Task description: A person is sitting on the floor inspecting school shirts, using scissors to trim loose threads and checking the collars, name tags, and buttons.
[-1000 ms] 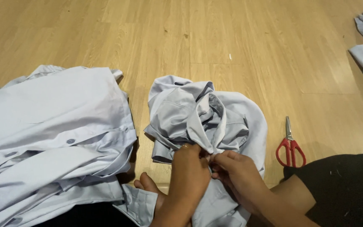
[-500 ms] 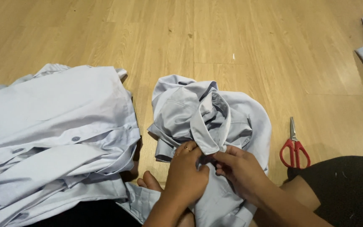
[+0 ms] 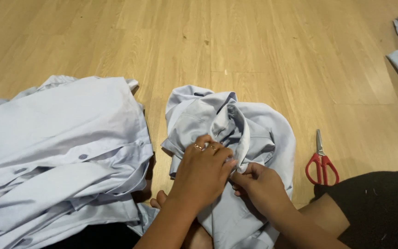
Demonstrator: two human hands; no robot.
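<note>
Clearly, the widest thing around us is the wooden floor point(image 3: 263, 50), and on it, well to the left of the crumpled shirt point(image 3: 254, 129) we are working on, lies the big pile of pale blue shirts point(image 3: 56, 152). That crumpled shirt sits bunched on the floor just in front of our knees, its lower part drawn toward our lap. We judge it light, soft and limp, with no stiffness except perhaps at collar and placket, so it will sag and slide unless pinched at a firm edge or seam. Our left hand point(image 3: 203, 175) lies over a fold near the shirt's middle, fingers curled and pressing the cloth. Our right hand point(image 3: 259, 184), touching it from the right, pinches a small fold of fabric. To the right of the shirt, apart from it, lie red-handled scissors point(image 3: 321, 161).
</note>
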